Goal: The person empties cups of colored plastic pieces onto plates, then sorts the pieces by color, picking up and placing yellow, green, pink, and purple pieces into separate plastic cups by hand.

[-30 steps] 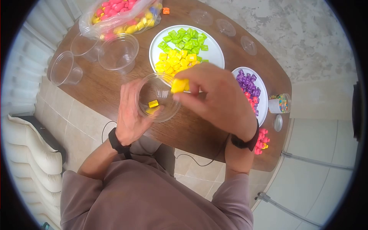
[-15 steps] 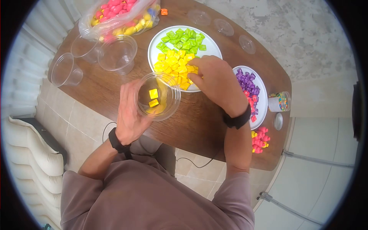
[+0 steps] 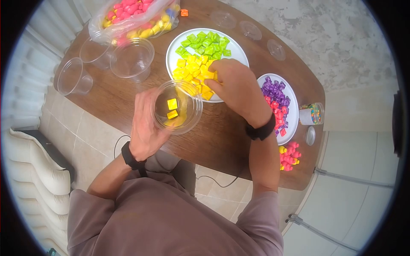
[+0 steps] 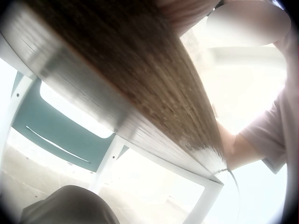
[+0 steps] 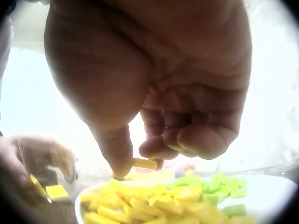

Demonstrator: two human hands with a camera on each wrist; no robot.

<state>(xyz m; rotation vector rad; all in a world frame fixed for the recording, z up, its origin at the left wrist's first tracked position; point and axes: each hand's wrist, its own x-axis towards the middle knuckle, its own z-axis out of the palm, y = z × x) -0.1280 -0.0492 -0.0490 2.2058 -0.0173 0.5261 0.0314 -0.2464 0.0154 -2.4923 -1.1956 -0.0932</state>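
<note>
My left hand (image 3: pixel 144 121) grips a clear plastic cup (image 3: pixel 190 112) near the table's front edge, its mouth facing up. Two yellow square wrapped candies (image 3: pixel 172 104) lie inside. Over a white plate (image 3: pixel 238 57), my right hand (image 3: pixel 241 87) reaches down into a heap of yellow candies (image 3: pixel 190 68). In the right wrist view, a yellow candy (image 5: pixel 145 163) sits between its thumb and index fingertip, just above the heap. Green candies (image 3: pixel 207 42) share the plate's far side. The left wrist view shows mostly the table edge, with the cup out of sight.
Several empty clear cups (image 3: pixel 132 59) stand at the left, below a plastic bag (image 3: pixel 141 25) of pink and yellow pieces. A second plate (image 3: pixel 294 102) holds purple and pink candies, beside a jar (image 3: pixel 311 115) and pink figures (image 3: pixel 291 155). Clear lids (image 3: pixel 250 30) lie at the back.
My right hand has moved from above the cup to the yellow heap, after letting go of a candy there. The cup now shows two candies instead of one; the left hand stays put.
</note>
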